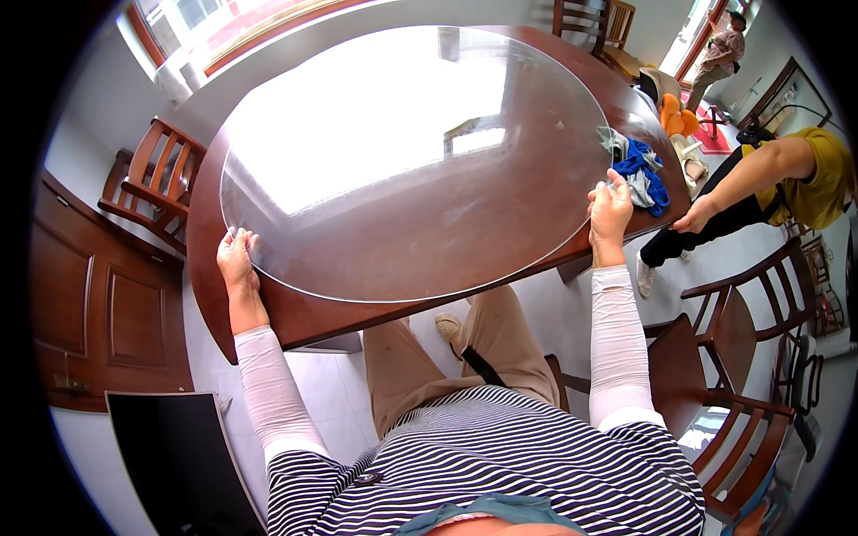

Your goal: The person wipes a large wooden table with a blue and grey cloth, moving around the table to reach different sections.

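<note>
A large round clear sheet (420,241), like a glass or plastic table cover, lies over the dark brown wooden table (308,317) and mirrors the window light. At its left edge, my left hand (237,261) grips the rim with the fingers curled. On the right side my right hand (610,213) pinches the rim, fingers bent upward. Whether the sheet's near edge touches the wood or is slightly raised, I cannot tell. Blue and grey cloths (639,174) sit bunched on the table just beyond my right hand.
Another person's hand (695,216) reaches near the table's right edge. Wooden chairs (728,335) stand at the right, with another chair (165,170) at the left. A black panel (179,456) leans near the brown door (107,295). A second person (722,49) stands far off.
</note>
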A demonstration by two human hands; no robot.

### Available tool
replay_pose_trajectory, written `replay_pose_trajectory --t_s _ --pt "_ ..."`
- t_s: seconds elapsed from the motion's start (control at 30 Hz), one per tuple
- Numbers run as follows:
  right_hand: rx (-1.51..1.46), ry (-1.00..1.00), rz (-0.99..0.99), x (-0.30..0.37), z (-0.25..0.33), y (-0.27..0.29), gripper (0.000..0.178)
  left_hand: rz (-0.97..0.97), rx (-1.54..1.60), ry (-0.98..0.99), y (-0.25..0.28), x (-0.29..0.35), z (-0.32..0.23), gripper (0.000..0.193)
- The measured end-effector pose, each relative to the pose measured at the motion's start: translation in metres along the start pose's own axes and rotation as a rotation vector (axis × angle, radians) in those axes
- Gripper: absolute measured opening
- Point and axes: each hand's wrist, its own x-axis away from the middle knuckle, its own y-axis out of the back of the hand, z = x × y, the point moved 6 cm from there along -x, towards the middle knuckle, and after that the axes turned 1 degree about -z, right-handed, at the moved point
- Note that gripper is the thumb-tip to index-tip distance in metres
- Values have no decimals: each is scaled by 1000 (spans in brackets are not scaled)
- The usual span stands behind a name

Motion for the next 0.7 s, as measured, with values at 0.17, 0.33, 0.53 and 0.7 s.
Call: replay_pose_trajectory --t_s 0.17,0.33,0.53,0.7 --pt "-6 28 5 -4 -6 4 33 5 -4 20 0 -3 1 21" --pt "-28 29 4 -5 -8 5 29 15 -6 34 1 -3 3 28" --pt "-53 9 12 -3 -6 4 26 9 12 39 3 -4 2 32" --pt "-94 22 -10 -2 -6 7 24 3 26 49 -1 3 -3 29"
